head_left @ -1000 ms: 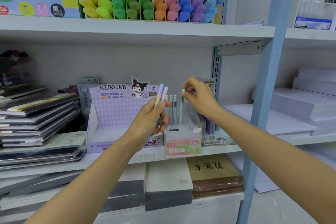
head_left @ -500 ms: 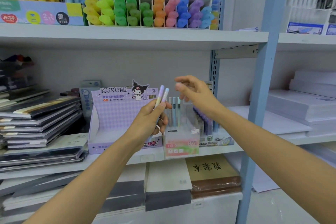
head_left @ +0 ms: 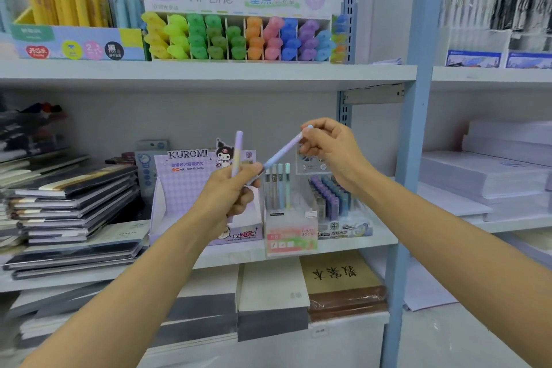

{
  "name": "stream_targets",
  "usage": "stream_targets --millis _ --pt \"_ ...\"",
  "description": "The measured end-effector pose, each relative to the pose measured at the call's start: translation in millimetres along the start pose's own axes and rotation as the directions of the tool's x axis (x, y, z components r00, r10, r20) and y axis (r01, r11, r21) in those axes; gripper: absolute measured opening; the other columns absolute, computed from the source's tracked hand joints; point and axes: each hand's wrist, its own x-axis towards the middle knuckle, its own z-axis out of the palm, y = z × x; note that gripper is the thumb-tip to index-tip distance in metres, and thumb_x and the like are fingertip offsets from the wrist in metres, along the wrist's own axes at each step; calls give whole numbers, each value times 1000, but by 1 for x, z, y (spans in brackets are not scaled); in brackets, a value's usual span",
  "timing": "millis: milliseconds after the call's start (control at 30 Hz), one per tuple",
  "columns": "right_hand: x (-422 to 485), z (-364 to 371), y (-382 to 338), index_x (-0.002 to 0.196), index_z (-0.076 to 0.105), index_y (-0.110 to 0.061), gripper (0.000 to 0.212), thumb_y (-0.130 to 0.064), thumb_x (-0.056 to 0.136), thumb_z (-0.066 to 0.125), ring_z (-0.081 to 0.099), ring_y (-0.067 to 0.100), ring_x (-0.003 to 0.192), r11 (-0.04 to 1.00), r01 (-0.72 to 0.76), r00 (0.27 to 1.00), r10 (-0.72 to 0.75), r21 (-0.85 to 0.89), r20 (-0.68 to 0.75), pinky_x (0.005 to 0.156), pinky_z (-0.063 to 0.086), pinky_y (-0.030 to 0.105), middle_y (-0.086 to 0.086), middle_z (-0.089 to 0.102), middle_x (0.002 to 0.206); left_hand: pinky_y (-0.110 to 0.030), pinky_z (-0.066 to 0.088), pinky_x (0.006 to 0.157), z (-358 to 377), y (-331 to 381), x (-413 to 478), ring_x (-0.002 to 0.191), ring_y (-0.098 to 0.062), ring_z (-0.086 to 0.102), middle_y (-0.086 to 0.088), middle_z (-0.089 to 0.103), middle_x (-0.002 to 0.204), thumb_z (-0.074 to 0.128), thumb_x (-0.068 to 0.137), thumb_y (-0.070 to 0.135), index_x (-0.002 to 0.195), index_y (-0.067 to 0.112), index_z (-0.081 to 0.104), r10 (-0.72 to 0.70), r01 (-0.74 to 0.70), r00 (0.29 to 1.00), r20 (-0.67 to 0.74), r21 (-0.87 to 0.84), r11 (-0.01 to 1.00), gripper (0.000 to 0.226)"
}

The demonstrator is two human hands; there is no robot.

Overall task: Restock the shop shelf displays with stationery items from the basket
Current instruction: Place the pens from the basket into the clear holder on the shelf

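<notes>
Before the KUROMI box, left hand grips pens; right hand pinches one.

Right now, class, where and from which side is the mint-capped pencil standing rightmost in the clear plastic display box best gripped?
Pinch the mint-capped pencil by its top, from above, probably: it stands upright, only the top clears the clear box, and neighbouring pencils crowd its left.

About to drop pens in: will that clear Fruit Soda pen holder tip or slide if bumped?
Likely light: the clear holder carries only a few pens. It stands at the shelf's front edge, so a bump could slide it off. Narrow base, so it might tip.
</notes>
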Motion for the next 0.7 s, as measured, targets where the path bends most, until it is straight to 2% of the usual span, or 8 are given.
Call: stream_targets --millis 100,200,267,367,433,533,600,700 --pt "-7 -6 5 92 63 -7 9 0 92 57 65 12 62 998 -42 997 45 -39 60 63 54 21 2 72 72 -19 17 39 -3 2 -3 43 -9 28 8 48 50 71 84 33 79 14 65 -7 3 997 -77 -56 998 21" --pt "-18 -10 12 92 62 -7 8 1 90 60 67 12 65 994 -85 990 92 -72 105 65 55 21 4 74 75 -14 20 35 0 6 -4 43 -5 30 8 62 62 73 81 22 98 7 69 36 -67 993 -112 -290 955 24" --pt "-25 -10 16 91 63 -7 7 0 89 63 67 13 68 988 -123 978 137 -97 159 68 56 22 7 75 81 -13 21 36 3 9 -5 44 -5 31 4 60 69 71 82 14 101 8 72 72 -111 990 -123 -350 930 20" --pt "-31 -10 19 94 64 -5 7 -6 88 67 69 14 77 967 -165 926 220 -195 306 70 53 22 9 75 89 -13 25 38 7 11 -4 48 -6 32 6 54 62 68 87 13 98 14 74 107 -156 979 -175 -299 941 13" --pt "-32 -7 18 98 67 -5 14 -16 89 67 69 11 85 949 -120 905 226 -292 360 75 51 19 3 74 91 -14 24 38 9 11 -4 46 -6 33 6 47 57 70 86 19 98 14 75 133 -175 970 -205 -203 963 14" --pt "-29 4 7 110 68 -18 22 -30 91 64 67 6 97 948 38 958 56 -316 281 80 50 15 -7 72 104 -12 30 39 15 8 -5 42 -2 39 11 52 51 73 84 17 99 6 74 193 -204 965 -180 -42 978 19" --pt "-24 12 -3 115 68 -27 25 -35 91 63 64 2 102 944 127 965 -48 -305 257 84 51 15 -11 69 110 -10 34 41 21 6 -6 43 0 46 14 58 51 73 83 10 96 3 73 236 -239 962 -138 -3 971 15" --pt "-17 22 -9 105 72 -29 16 -32 90 65 62 3 97 894 208 947 -84 -396 308 84 50 17 -5 65 106 -6 36 43 29 4 -4 43 2 51 15 61 50 71 84 7 91 5 73 287 -282 955 -78 65 957 8"
